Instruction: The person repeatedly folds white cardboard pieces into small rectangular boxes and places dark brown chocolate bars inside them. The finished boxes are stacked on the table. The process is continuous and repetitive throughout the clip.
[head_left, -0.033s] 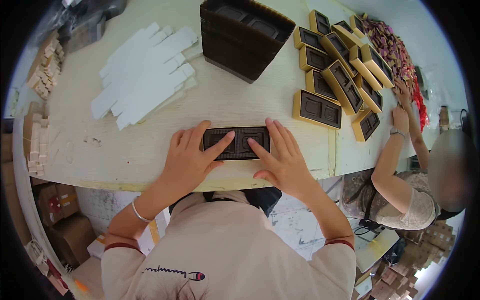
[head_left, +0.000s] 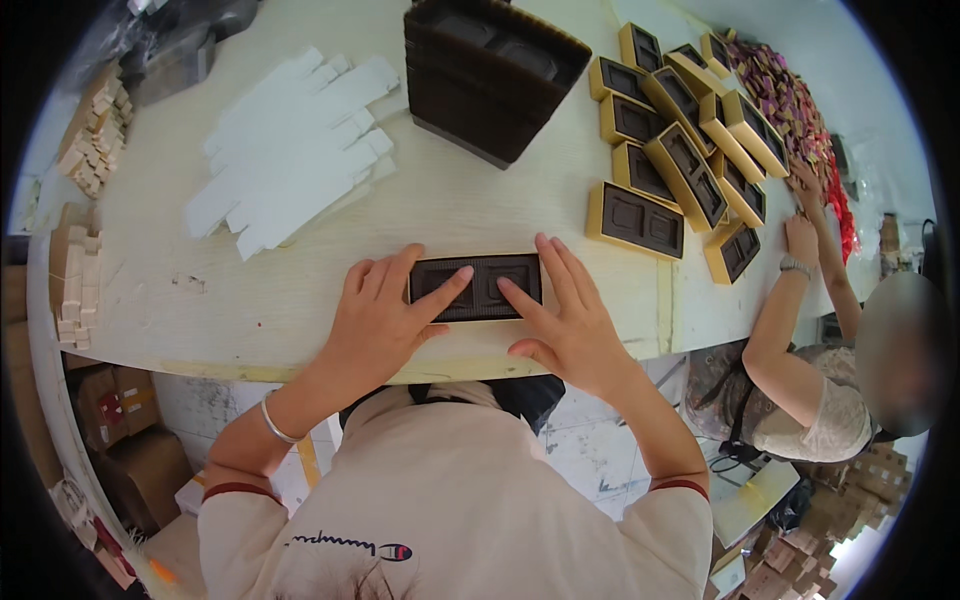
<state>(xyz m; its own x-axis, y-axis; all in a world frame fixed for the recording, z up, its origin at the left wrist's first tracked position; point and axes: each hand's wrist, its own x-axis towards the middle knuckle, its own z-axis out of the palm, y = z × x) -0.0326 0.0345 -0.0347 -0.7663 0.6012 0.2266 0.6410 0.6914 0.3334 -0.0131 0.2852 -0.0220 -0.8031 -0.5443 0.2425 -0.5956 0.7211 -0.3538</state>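
Closest in, a cream shirt with dark red sleeve edges fills the lower middle, and both forearms reach forward over the edge of the pale table. Both hands are at one narrow gold-edged box lying lengthwise across the table just in front of the body, fitted with a dark two-part tray. The left hand, a pale bracelet at its wrist, lies at the box's left end with its fingers spread rather than clenched, the index fingertip on the tray. The right hand mirrors it at the right end, likewise spread, its index fingertip on the tray's other half. Farther off, pale piled pieces stand at the far left, and a fanned heap of white card pieces lies left of centre. Ahead of the hands rises a tall stack of dark trays; to its right, gold boxes with dark trays lie jumbled, some leaning on others. Beyond these, a co-worker reaches toward a heap of small, purplish pieces.
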